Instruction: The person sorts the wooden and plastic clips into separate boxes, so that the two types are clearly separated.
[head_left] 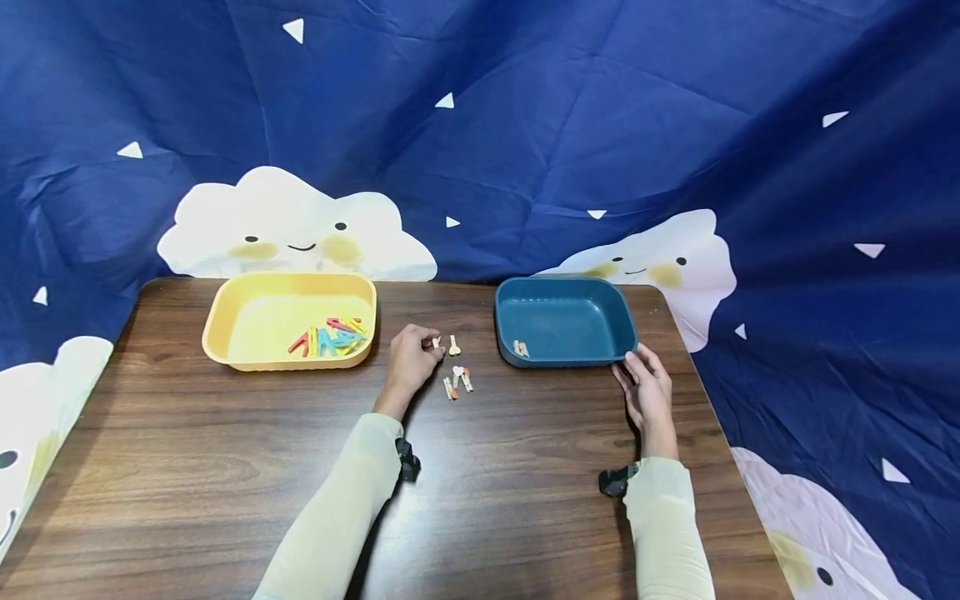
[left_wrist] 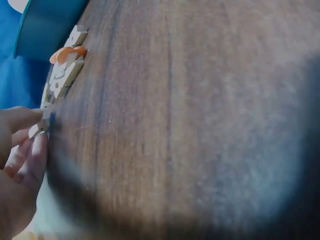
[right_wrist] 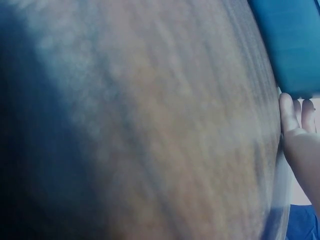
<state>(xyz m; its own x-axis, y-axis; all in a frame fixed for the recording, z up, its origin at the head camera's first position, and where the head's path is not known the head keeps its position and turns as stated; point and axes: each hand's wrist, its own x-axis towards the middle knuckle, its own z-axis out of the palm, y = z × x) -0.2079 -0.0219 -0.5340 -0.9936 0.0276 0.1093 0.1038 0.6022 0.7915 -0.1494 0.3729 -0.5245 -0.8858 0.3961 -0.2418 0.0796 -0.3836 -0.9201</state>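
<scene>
My left hand [head_left: 412, 360] pinches a small wooden clothespin [head_left: 437, 342] between thumb and fingers, low over the table. Right beside it lies a clothespin with a heart-shaped end [head_left: 453, 346]. Several more small wooden clothespins [head_left: 450, 388], some with orange decorations, lie a little nearer to me; the left wrist view also shows an orange-topped clothespin [left_wrist: 69, 54]. At the right, my right hand [head_left: 647, 390] touches the near right corner of a blue bin [head_left: 573, 364] with extended fingers. Inside that bin, small wooden clothespins [head_left: 521, 348] lie at the near left corner.
A yellow bin [head_left: 217, 333] at the back left contains several larger plastic clothespins [head_left: 326, 340] in red, yellow and blue. Both bins stand near the far edge of the brown wooden table [head_left: 517, 500]. Behind it hangs a blue cloth [head_left: 480, 150] with clouds.
</scene>
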